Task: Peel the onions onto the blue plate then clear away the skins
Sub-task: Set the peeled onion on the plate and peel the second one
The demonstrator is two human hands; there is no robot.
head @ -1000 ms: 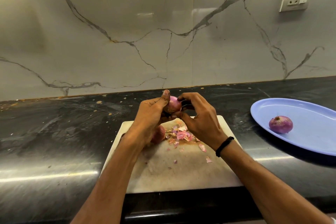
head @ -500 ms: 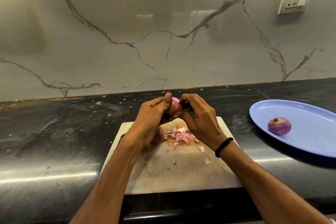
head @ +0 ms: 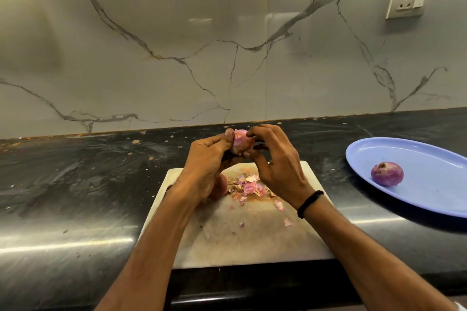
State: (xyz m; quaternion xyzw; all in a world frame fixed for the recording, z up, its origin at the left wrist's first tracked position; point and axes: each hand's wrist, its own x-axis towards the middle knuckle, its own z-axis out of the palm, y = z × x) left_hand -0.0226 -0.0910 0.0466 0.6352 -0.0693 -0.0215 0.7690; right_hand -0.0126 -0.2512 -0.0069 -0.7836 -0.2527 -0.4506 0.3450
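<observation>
Held onion (head: 241, 142): a small onion with a pale pink surface is gripped between both hands and is raised above the far edge of the cutting board.
Left hand (head: 206, 159): the held onion is cradled from the left and from below by curled fingers, and the thumb is pressed against its upper left side.
Right hand (head: 278, 166): the fingertips are curled onto the top and right side of the held onion. A black wristband (head: 309, 203) is worn on the wrist.
Hands: they are brought together, and both are clamped on the same onion.
Second onion (head: 220, 188): it is seen on the board, mostly hidden behind the left wrist.
Skins (head: 250, 188): a loose heap of pink, papery scraps is spread over the middle of the board, just right of the second onion. A few stray pieces are scattered nearer.
Cutting board (head: 240, 247): a pale, stained board is laid at the near edge of the bench (head: 75, 184).
Blue plate (head: 429, 174): it is set on the bench to the right of the board and is cut off by the frame edge.
Plated onion (head: 386, 173): a purple onion is laid on the left part of the blue plate.
Wall: marbled panels are seen behind the bench, and a white socket (head: 408, 1) is mounted at the upper right.
</observation>
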